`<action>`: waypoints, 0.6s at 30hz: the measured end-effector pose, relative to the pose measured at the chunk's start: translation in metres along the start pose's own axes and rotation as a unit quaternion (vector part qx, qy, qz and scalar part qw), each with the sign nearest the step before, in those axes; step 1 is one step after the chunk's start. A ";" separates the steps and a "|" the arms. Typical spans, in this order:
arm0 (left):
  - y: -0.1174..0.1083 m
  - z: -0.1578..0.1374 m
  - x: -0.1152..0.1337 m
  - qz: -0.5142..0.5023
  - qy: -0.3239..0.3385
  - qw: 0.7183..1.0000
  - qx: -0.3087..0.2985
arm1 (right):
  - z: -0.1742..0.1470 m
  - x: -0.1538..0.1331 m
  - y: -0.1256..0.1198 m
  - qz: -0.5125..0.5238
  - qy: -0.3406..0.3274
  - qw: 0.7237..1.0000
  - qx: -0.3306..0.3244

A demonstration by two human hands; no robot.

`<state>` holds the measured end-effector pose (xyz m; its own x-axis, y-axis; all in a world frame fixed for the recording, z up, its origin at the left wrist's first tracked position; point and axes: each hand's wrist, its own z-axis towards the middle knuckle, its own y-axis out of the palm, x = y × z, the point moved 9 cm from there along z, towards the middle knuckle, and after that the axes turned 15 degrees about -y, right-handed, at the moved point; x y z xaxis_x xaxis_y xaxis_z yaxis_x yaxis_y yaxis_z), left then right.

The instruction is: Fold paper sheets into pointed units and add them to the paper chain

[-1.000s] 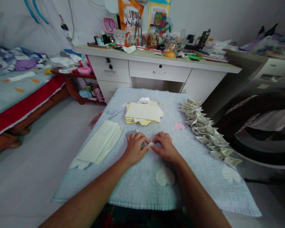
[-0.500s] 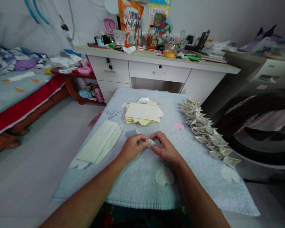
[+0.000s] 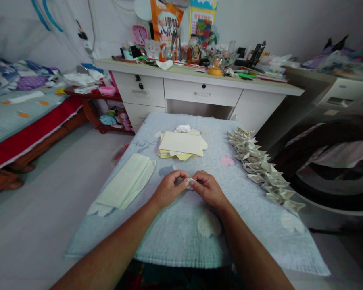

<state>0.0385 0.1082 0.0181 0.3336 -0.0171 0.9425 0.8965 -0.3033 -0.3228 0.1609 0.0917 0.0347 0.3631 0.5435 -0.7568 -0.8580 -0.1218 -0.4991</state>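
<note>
A small folded piece of pale paper (image 3: 190, 183) is pinched between both hands just above the cloth-covered table (image 3: 181, 229). My left hand (image 3: 169, 187) grips its left side with thumb and fingertips. From the other side, my right hand (image 3: 208, 188) closes on it, the thumb pressing near the left thumb. Fingers hide most of the paper. Beyond the hands lies a stack of cream and yellow paper sheets (image 3: 181, 142). Left of my left hand is a pale green folded paper pile (image 3: 127, 181). Several pointed folded-paper pieces (image 3: 261, 167) stand in rows on the right.
A crumpled white tissue (image 3: 182, 128) sits behind the stack. At the back stands a white desk (image 3: 202, 86) crowded with jars and bags. A bed (image 3: 24, 108) is on the left, a front-loading washing machine (image 3: 341, 92) on the right.
My right hand has shifted slightly left, bringing its thumb onto the paper beside the left thumb. Less of the folded paper shows now. My left hand stays nearly in place.
</note>
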 end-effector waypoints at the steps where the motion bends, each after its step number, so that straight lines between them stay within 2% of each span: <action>1: 0.000 0.000 0.001 0.007 0.002 1.000 -0.002 | 0.000 -0.001 0.001 -0.005 -0.005 1.000 -0.007; 5: 0.002 0.002 -0.005 -0.006 -0.025 0.999 -0.030 | -0.001 -0.002 0.006 -0.013 -0.012 0.999 -0.027; 10: 0.001 0.005 -0.015 -0.130 -0.066 0.989 -0.037 | -0.004 0.008 0.010 0.022 0.014 1.000 -0.004; 14: 0.006 0.006 -0.020 -0.215 -0.099 0.970 -0.053 | -0.005 0.018 0.016 0.128 0.055 0.990 0.037; 18: 0.006 0.006 -0.022 -0.234 -0.110 0.965 -0.046 | -0.005 0.023 0.022 0.251 0.070 0.961 0.087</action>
<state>0.0389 0.1128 -0.0052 -0.0380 0.3419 0.9390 0.9381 -0.3115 0.1514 0.1518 0.0976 0.0041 -0.0780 0.3334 -0.9395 -0.9813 -0.1922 0.0132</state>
